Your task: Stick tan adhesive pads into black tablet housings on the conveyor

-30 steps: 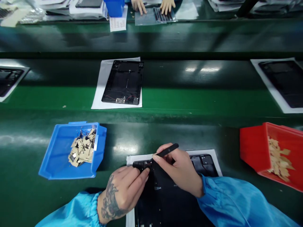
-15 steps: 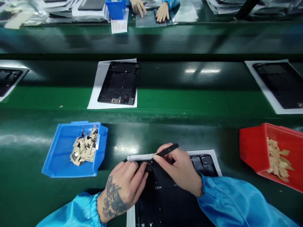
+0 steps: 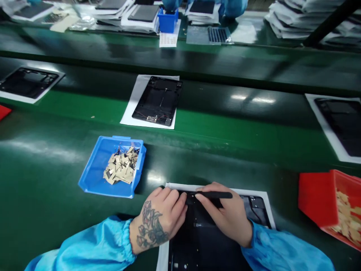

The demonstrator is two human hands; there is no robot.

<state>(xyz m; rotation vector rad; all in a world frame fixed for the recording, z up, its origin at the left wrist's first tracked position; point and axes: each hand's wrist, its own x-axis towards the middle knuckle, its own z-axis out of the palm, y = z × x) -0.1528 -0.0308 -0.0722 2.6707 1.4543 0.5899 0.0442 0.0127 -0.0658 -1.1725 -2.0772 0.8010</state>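
I note: tool (image 3: 218, 195) now flatter along shell (image 3: 203, 241) top edge vs 1 s ago; R hand (image 3: 229, 220) clamped on it; L hand (image 3: 160, 222) presses beside, grip state unclear.

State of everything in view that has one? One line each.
left hand: open, fingers laid on near panel top edge
right hand: closed on black tool
black tool: held roughly level, tip at panel's top edge
near panel: flat on white sheet, inside up
blue bin: open-topped, part filled with tan pieces
red bin: open-topped, holds tan pieces
belt panel: flat, inside up, no hand on it
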